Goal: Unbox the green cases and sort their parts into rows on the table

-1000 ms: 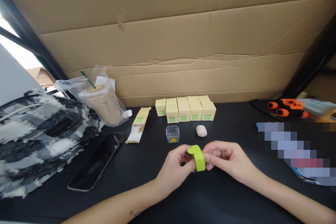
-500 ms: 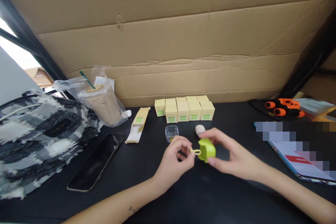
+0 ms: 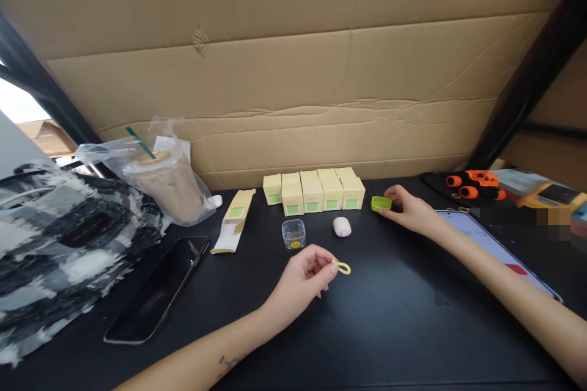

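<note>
Left hand (image 3: 306, 276) is pinching yellow loop (image 3: 349, 268), its long axis pointing rightward from the fingertips | right hand (image 3: 407, 210), the nearer one, is holding green case (image 3: 381, 203) between thumb and fingers | case is sitting beyond and right of the left grip

Head view, forward-down over table (image 3: 389, 336)

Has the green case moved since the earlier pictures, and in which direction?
Yes: against the small yellow boxes, the green case has moved right and farther from the person; it is now beside their right end, held by the right hand.
</note>
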`<state>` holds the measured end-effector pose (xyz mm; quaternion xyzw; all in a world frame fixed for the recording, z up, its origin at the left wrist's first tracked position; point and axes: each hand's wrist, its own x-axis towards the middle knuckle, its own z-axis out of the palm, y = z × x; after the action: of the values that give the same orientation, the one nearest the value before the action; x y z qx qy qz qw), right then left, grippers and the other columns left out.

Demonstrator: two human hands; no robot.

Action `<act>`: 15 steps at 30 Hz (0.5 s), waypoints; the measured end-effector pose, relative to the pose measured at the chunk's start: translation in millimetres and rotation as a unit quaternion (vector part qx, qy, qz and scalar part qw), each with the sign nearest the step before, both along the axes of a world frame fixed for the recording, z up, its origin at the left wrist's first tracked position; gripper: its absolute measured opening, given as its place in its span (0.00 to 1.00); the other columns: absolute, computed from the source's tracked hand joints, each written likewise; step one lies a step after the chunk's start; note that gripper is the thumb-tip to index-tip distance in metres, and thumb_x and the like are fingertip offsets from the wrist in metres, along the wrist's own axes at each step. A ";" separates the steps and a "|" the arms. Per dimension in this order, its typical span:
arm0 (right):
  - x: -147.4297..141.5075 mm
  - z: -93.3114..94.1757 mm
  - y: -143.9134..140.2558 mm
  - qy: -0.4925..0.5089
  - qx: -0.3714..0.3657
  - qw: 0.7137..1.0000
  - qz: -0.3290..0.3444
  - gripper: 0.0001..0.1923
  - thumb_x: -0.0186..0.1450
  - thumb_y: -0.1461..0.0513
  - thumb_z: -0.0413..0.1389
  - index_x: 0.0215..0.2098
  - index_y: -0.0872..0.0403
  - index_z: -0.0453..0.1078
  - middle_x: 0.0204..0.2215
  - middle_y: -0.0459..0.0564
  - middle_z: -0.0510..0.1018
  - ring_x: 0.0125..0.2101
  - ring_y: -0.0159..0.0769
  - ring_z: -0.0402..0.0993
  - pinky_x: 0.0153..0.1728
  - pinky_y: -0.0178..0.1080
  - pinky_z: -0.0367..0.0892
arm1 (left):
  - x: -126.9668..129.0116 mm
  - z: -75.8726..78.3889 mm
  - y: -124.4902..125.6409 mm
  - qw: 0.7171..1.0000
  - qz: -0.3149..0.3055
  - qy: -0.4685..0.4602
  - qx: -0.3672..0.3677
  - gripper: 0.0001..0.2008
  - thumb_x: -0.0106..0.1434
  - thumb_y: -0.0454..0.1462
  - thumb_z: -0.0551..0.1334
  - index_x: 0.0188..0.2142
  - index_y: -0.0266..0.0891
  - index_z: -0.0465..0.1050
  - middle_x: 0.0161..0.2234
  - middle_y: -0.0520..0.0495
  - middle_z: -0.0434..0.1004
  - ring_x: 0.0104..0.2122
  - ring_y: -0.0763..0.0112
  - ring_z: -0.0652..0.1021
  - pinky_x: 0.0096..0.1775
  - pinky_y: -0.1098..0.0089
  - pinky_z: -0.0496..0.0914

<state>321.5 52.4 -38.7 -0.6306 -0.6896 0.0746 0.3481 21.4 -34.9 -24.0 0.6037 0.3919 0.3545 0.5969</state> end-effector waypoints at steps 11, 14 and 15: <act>-69.4 40.2 -62.8 0.011 0.005 0.979 0.203 0.12 0.63 0.51 0.54 0.38 0.49 0.68 0.32 0.48 0.76 0.31 0.36 0.74 0.35 0.39 0.71 | 2.2 2.4 -2.3 1.000 0.008 -0.016 0.006 0.16 0.53 0.48 0.65 0.30 0.37 0.67 0.23 0.55 0.66 0.21 0.79 0.66 0.23 0.76 0.61; -100.8 43.4 -88.7 0.076 -0.126 0.929 0.340 0.10 0.64 0.54 0.53 0.35 0.52 0.68 0.27 0.45 0.75 0.27 0.32 0.71 0.29 0.35 0.69 | 2.2 4.8 -3.1 1.000 0.008 -0.006 0.008 0.17 0.53 0.48 0.65 0.29 0.37 0.66 0.22 0.56 0.65 0.21 0.79 0.66 0.23 0.75 0.62; -106.4 42.4 -93.2 0.089 -0.142 0.923 0.347 0.10 0.65 0.54 0.53 0.34 0.53 0.68 0.26 0.45 0.74 0.26 0.32 0.71 0.28 0.34 0.68 | 2.3 5.0 -3.1 1.000 0.008 -0.002 0.008 0.17 0.53 0.48 0.65 0.29 0.37 0.65 0.22 0.56 0.65 0.21 0.79 0.66 0.23 0.75 0.62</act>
<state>215.2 -40.8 3.6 -0.3851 -0.8139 0.3434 0.2671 23.7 -38.0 -19.0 0.6046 0.3929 0.3634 0.5899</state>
